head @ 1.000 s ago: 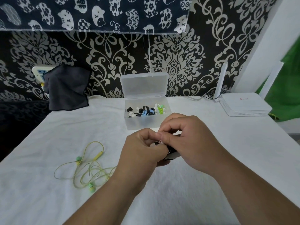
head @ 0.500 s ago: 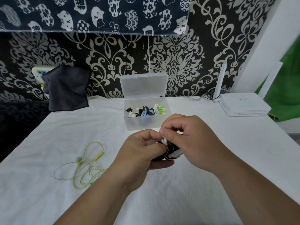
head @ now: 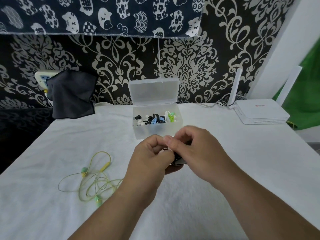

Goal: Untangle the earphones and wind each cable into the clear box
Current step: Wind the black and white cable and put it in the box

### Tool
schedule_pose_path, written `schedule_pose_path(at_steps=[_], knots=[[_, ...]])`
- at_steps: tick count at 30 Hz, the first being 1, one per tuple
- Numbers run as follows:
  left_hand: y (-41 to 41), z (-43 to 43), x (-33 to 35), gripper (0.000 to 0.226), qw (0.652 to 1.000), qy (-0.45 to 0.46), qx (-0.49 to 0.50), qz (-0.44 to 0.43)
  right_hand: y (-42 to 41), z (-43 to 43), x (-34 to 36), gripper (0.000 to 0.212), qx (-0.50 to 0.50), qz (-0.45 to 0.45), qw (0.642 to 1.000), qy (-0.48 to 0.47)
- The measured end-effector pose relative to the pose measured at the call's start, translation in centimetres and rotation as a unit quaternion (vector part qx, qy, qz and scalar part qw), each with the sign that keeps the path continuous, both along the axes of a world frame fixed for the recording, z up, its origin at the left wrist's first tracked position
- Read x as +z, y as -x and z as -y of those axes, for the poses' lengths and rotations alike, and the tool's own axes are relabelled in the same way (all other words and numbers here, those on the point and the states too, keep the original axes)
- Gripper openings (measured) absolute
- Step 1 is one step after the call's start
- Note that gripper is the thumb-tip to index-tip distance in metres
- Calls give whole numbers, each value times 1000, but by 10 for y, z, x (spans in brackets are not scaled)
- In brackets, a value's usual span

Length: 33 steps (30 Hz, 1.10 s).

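Note:
A clear box (head: pixel 156 131) stands open at the back middle of the white table, lid up, with several wound earphones inside in black, white, blue and green. Just in front of it, my left hand (head: pixel 150 158) and my right hand (head: pixel 195 149) meet around a small black-and-white earphone bundle (head: pixel 178 161), mostly hidden by the fingers. Both hands grip it. A yellow-green earphone cable (head: pixel 93 181) lies loose and looped on the cloth to the left of my left forearm.
A white router (head: pixel 261 112) with an upright antenna sits at the back right. A dark cloth (head: pixel 72 94) hangs over a wall socket at the back left. The table's left edge drops off to a dark area.
My hands have shifted slightly up and toward the box, still working the black-and-white bundle between the fingers. The yellow-green cable has not moved.

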<state>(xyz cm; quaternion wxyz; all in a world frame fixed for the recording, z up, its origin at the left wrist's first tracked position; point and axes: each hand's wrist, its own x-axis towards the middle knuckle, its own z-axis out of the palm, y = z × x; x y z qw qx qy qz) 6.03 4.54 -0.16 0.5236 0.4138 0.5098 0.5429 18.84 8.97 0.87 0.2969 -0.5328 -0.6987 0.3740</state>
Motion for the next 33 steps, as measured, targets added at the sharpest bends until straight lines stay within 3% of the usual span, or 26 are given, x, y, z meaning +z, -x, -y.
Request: schedule_pose_path(at_steps=[2, 5, 8, 10, 16, 20, 26, 33], knots=[[1, 0, 0, 18, 1000, 3, -3, -7, 0, 1, -2, 50, -7, 1, 999, 46], [2, 1, 0, 14, 1000, 5, 22, -19, 1, 5, 3, 39, 35, -14, 995, 88], [5, -2, 3, 17, 998, 1, 58, -7, 0, 6, 11, 26, 74, -95, 985, 127], [7, -3, 5, 22, 998, -5, 61, -5, -2, 4, 11, 17, 77, -111, 984, 115], [15, -3, 8, 19, 999, -15, 17, 40, -6, -1, 8, 18, 77, -110, 990, 37], [14, -3, 8, 17, 1000, -22, 12, 2, -7, -4, 10, 25, 72, -85, 994, 2], [11, -3, 5, 34, 994, -30, -30, -97, -10, -6, 5, 22, 69, -99, 993, 11], [10, -2, -1, 35, 997, -32, -51, -57, -12, -11, 2, 26, 108, -57, 992, 21]])
